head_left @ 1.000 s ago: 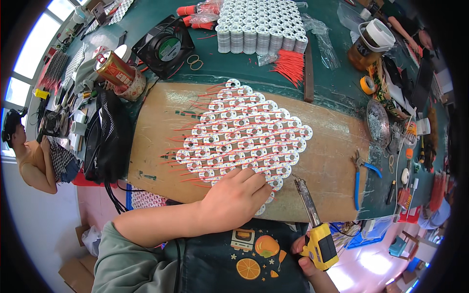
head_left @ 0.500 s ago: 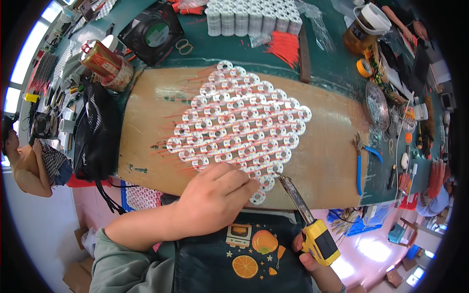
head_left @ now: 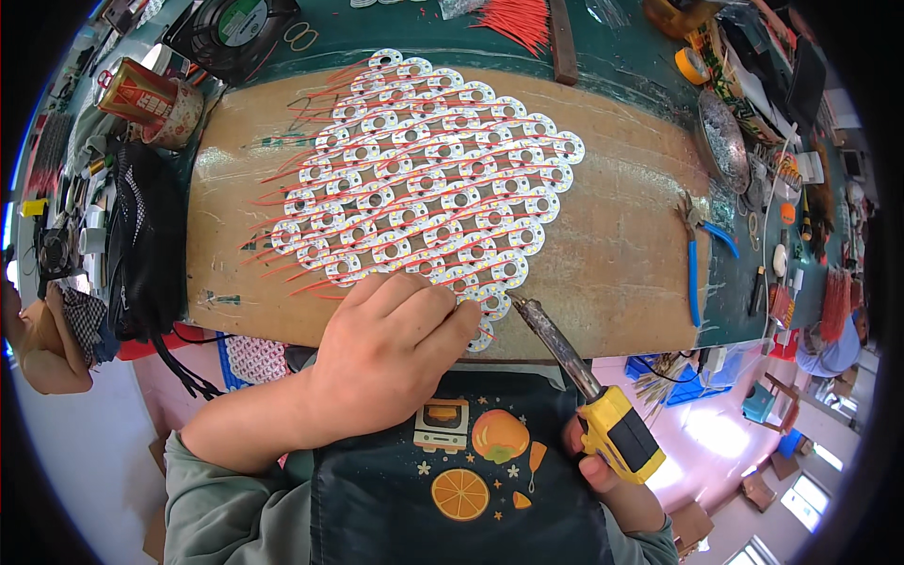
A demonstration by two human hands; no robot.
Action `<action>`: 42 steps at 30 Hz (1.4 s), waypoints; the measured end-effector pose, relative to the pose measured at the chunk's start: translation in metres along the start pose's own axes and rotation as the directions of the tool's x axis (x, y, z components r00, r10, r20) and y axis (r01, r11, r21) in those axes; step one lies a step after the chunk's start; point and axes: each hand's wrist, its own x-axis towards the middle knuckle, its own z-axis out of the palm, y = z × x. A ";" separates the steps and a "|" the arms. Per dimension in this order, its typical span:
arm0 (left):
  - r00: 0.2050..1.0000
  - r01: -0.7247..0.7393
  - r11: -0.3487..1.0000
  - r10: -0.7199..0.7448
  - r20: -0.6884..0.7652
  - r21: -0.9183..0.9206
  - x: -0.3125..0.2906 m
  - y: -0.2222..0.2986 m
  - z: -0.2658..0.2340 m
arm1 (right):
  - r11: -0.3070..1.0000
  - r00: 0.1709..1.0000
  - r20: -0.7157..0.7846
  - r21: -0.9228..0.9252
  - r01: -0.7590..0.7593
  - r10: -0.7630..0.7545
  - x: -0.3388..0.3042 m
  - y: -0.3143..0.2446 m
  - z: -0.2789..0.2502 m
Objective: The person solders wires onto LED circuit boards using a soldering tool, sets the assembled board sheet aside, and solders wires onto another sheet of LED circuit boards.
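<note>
Moved since the earlier frame: soldering iron [head_left: 574,365], tip brought from clear of the disc sheet [head_left: 440,184] to just beside a disc low on its right edge. Nearest: right hand [head_left: 597,476], grip closed round the iron's yellow body. Next: left hand [head_left: 391,325], over the sheet's lower edge, fingers bent together; fingertips hidden, cannot tell whether pinching anything. Beyond: disc sheet, flat on a brown board [head_left: 621,235], white rings in close rows crossed by red wires, loose ends out to the left. Judged light, stiff in each ring, likely limp between rings, fragile at the joints; best taken by outer rims at opposite edges, not by loose ends. Right of sheet: blue-handled pliers [head_left: 694,278]. Farther: red-and-gold can [head_left: 137,91]. Farthest, on green counter [head_left: 612,52]: red wire bundle [head_left: 516,24], black fan [head_left: 202,42].
</note>
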 end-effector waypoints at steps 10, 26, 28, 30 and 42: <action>0.999 0.044 0.999 -0.044 -0.016 -0.022 0.000 -0.003 0.007 | 0.998 0.998 0.055 -0.041 -0.041 0.044 0.001 0.007 -0.003; 0.998 0.056 0.998 -0.055 0.007 -0.006 0.001 -0.002 0.008 | 0.994 0.998 0.025 -0.091 0.066 -0.064 0.005 0.013 0.001; 0.998 0.056 0.998 -0.056 0.006 -0.005 0.000 -0.003 0.008 | 0.997 0.998 0.007 -0.044 0.056 -0.056 0.006 0.011 0.003; 0.998 0.055 0.998 -0.055 0.002 -0.011 0.000 -0.003 0.008 | 0.999 0.999 0.010 -0.031 0.044 -0.044 0.004 0.012 0.003; 0.998 0.048 0.999 -0.048 -0.035 -0.008 0.002 -0.002 0.009 | 0.996 1.000 -0.016 0.090 -0.007 0.008 -0.003 0.007 -0.001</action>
